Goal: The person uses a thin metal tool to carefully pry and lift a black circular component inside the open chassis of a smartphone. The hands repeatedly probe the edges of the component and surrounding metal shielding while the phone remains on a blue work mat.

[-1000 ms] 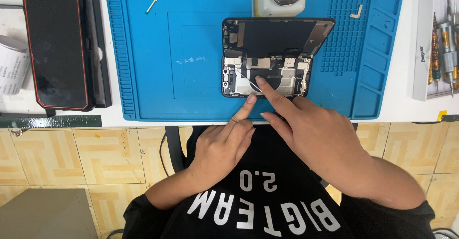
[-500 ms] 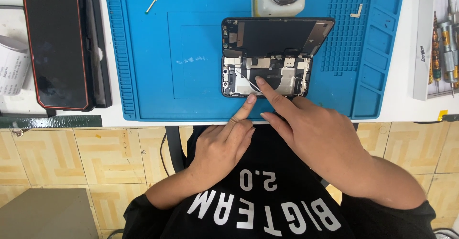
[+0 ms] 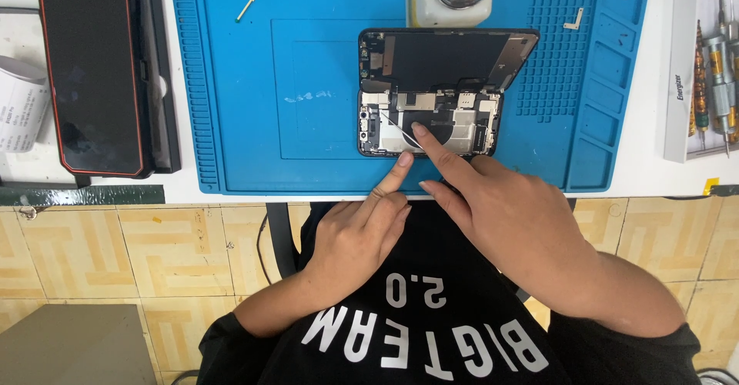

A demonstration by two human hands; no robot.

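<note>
Phone (image 3: 431, 115), opened, lies on the blue mat (image 3: 308, 69) just ahead of my hands, long axis left to right. Right hand (image 3: 508, 215) is nearer, forefinger pressed on its internals; left hand (image 3: 362, 231) touches the near edge. Neither hand grips anything.

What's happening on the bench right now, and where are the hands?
A person sits at a blue work mat with an opened phone lying on it, its screen folded up and the internals exposed. The right hand presses its index fingertip on the metal shielding inside the phone. The left hand rests its index fingertip against the phone's near edge, steadying it. Neither hand holds a tool. A second, red-edged phone lies to the left, and a screwdriver set sits to the right.
</note>
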